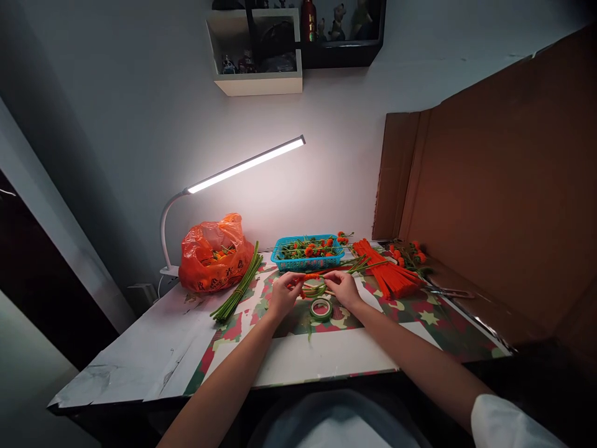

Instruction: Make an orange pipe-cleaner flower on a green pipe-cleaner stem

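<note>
My left hand (283,294) and my right hand (343,288) are close together over the patterned mat (420,314), fingers pinched on a thin orange and green stem piece (311,279) stretched between them. Coiled green stems (315,290) lie just under it. A roll of green tape (321,308) lies flat on the mat right in front of my hands. Behind them stands a blue basket (308,263) holding orange buds on green stems.
An orange plastic bag (215,256) and a bundle of green stems (237,287) lie at the left. A bundle of orange strips (385,267) and scissors (445,291) are at the right. A lit desk lamp (242,166) arches overhead. Brown cardboard (504,199) walls the right side.
</note>
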### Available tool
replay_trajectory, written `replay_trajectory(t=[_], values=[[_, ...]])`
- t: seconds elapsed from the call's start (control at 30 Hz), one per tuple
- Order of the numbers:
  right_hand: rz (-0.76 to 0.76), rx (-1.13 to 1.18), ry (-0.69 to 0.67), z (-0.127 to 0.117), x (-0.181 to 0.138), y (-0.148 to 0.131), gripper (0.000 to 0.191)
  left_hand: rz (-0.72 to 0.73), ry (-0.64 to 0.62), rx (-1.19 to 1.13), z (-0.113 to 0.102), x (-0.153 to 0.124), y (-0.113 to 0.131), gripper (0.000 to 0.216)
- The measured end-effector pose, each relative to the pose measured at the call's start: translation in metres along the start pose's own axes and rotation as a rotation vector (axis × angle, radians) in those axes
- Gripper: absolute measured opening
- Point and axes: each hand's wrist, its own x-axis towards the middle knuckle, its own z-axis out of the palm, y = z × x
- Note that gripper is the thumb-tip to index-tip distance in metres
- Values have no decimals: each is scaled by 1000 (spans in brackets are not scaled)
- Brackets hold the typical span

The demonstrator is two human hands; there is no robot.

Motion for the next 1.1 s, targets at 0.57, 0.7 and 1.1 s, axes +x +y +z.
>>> replay_trajectory(t=[0.57, 0.7, 1.1], values=[[28, 33, 21, 1, 2, 1, 17, -93, -47, -37, 0, -1, 2, 30], [132, 143, 50, -2, 5, 4, 19, -193, -128, -164, 5, -1, -7, 37], [-6, -114, 36, 3, -1, -4, 23, -244, 56, -237, 8, 0, 6, 26]])
